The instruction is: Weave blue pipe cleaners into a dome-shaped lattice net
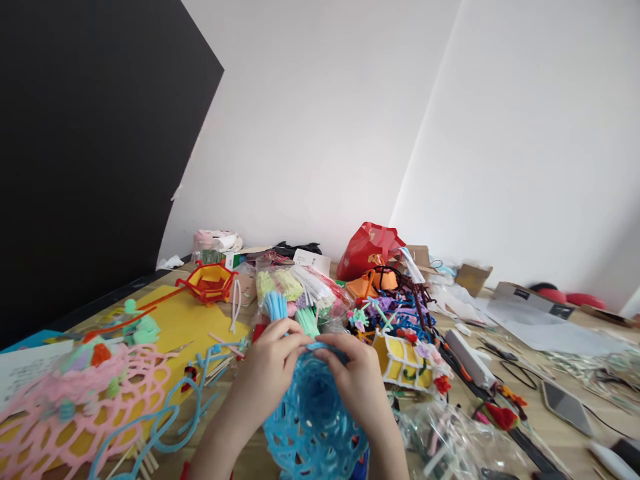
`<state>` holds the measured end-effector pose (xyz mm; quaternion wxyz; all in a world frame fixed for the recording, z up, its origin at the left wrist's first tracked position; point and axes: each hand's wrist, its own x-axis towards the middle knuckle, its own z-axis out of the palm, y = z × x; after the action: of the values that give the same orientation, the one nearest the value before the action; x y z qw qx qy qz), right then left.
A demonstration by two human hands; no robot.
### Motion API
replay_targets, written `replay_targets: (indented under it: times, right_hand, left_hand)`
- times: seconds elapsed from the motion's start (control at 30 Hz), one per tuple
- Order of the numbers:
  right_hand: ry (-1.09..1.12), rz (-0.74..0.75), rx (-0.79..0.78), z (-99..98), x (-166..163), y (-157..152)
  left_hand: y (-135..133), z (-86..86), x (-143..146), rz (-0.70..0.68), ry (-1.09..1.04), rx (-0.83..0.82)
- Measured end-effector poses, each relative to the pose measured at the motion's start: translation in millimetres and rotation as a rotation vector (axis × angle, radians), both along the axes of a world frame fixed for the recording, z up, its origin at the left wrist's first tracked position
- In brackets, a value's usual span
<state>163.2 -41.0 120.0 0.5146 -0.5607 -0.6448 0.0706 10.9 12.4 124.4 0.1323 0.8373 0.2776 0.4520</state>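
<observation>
A blue openwork mesh (320, 440), seemingly made of fuzzy pipe cleaners, is held up in front of me, with a dark hollow in its middle. My left hand (275, 360) is closed on the left of its upper rim. On the right of the same rim, the fingers of my right hand (353, 367) pinch the blue strand. The fingertips of both hands nearly meet there. Just behind them are bundles of light blue pipe cleaners (275, 305) and mint green pipe cleaners (307, 321).
Pink netting (135, 377) and loose blue pipe cleaners (170, 410) lie at left on yellow sheets (173, 313). An orange and yellow basket (207, 283) and a red bag (367, 250) stand behind. Clear plastic wrap (450, 433), pliers (453, 357) and a phone (565, 405) are at right.
</observation>
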Motion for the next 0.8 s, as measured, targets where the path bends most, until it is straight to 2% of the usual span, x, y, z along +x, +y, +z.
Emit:
replay_targets:
  times: [0.2, 0.3, 0.4, 0.57, 0.67, 0.8]
  right_hand:
    - [0.096, 0.119, -0.058, 8.2, -4, -8]
    - [0.085, 0.146, -0.077, 9.8, -5, -12]
    - [0.064, 0.148, -0.084, 10.3, -4, -13]
    - [0.075, 0.037, -0.089, 9.7, -1, -10]
    - [0.077, 0.018, -0.093, 9.3, -1, -10]
    - [0.1, 0.057, -0.068, 9.2, -3, -10]
  left_hand:
    - [5, 2.3, -6, -0.053, -0.202, -0.349]
    - [6, 3.8, -7, -0.102, -0.227, -0.416]
    - [5, 4.9, -6, -0.066, -0.214, -0.317]
    - [0, 3.7, -3, -0.025, -0.084, -0.061]
    - [-3, 0.2, 2, 0.055, -0.014, 0.003]
    - [-6, -2.4, 8, 0.166, -0.066, 0.021]
